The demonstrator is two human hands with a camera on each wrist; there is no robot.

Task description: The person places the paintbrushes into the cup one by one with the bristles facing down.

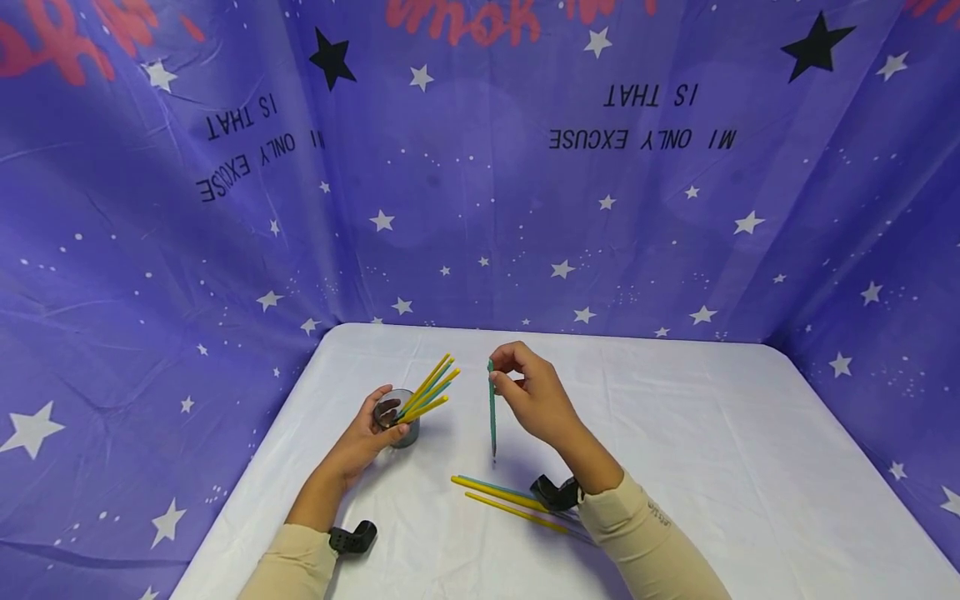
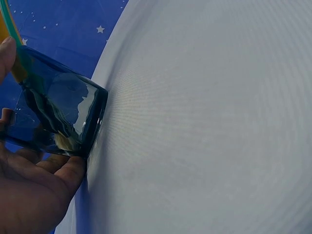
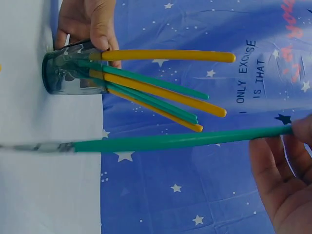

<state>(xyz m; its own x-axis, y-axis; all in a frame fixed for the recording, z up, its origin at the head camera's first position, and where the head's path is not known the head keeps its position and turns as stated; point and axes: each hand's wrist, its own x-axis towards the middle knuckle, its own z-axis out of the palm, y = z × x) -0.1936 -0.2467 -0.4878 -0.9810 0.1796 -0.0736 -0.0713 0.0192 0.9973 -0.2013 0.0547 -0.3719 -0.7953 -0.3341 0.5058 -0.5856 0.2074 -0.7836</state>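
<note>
My left hand point(image 1: 363, 442) grips a tinted glass cup point(image 1: 406, 435) at the left of the table, thumb and fingers around its sides. Several paintbrushes with yellow and green handles point(image 3: 165, 90) stand in the cup, handles up and leaning to the right in the head view. To the right of the cup, my right hand point(image 1: 536, 396) pinches a green paintbrush point(image 1: 492, 412) by the end of its handle. That brush hangs upright above the table, its metal ferrule and bristles point(image 3: 36, 147) pointing down; the bristle end is blurred in the right wrist view.
More paintbrushes, including yellow ones point(image 1: 517, 512), lie on the white tablecloth point(image 1: 720, 467) below my right forearm, which partly hides them. Black wrist camera mounts point(image 1: 354, 538) sit on both wrists. A purple star-patterned curtain point(image 1: 487, 183) surrounds the table at the back and sides.
</note>
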